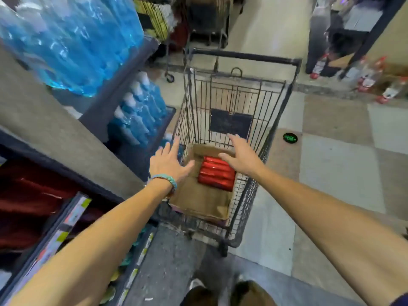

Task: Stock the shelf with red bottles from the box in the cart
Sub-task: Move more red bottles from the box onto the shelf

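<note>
Red bottles: a small batch lying on their sides, packed side by side at the far end of an open cardboard box, which sits in the wire cart. Left hand: fingers straight and spread, holding nothing, over the box's left edge; turquoise bracelet at the wrist. Right hand: fingers extended, slightly apart, holding nothing, above the bottles' far right corner. Shelf: just beside the cart on the left, carrying blue bottles. Floor, right: green disc; farther off, clear bottles with red caps.
</note>
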Action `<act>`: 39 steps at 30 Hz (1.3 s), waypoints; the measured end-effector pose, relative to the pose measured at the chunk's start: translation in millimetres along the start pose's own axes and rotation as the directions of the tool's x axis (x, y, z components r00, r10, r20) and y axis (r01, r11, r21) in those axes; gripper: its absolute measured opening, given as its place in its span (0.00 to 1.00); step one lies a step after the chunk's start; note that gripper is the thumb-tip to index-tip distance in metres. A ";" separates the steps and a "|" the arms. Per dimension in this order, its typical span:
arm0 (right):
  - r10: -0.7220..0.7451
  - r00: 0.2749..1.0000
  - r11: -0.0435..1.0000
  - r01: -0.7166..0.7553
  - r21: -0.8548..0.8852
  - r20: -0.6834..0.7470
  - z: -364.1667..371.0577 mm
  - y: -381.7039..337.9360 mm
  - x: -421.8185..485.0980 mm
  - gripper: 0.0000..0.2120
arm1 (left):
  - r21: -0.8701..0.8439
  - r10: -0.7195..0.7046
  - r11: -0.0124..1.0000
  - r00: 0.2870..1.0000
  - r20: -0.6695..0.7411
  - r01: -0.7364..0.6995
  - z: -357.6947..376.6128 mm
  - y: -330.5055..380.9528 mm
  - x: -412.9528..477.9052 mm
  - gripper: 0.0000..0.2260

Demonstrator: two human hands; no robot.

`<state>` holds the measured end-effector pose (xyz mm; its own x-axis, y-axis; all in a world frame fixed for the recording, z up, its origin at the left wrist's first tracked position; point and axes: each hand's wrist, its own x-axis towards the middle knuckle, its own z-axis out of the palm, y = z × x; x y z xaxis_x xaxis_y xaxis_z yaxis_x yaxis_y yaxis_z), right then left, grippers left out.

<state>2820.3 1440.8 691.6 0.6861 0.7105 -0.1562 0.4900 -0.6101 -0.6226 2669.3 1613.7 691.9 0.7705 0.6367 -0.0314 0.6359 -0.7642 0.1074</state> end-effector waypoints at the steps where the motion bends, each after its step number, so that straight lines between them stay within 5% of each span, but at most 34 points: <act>1: 0.016 1.000 1.000 -0.017 0.009 0.020 14.7 10.7 4.4 0.33 | 0.004 0.001 1.000 0.998 0.058 -0.001 18.3 0.5 4.1 0.41; 9: 0.171 0.981 0.979 -0.180 0.094 0.097 137.3 115.3 53.3 0.33 | -0.026 0.032 0.999 0.961 0.275 -0.026 159.6 23.0 54.7 0.41; 21: 0.345 0.932 0.892 -0.361 0.271 0.106 281.2 185.1 108.2 0.33 | -0.068 0.193 0.981 0.913 0.359 -0.181 343.0 -1.9 125.0 0.45; 33: 0.733 0.675 0.502 -0.621 0.602 0.085 366.8 212.2 134.7 0.32 | -0.049 0.578 0.801 0.748 0.325 -0.597 426.4 9.1 204.2 0.46; 39: 0.777 0.624 0.466 -0.656 0.594 0.080 373.9 217.4 144.9 0.36 | -0.045 0.683 0.714 0.680 0.265 -0.699 448.2 10.6 214.2 0.40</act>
<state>2825.3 1542.3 246.9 0.7661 -0.0025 -0.6427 -0.5412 -0.5420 -0.6429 2861.0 1695.9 241.0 0.9704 -0.1161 -0.2117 -0.0867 -0.9859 0.1432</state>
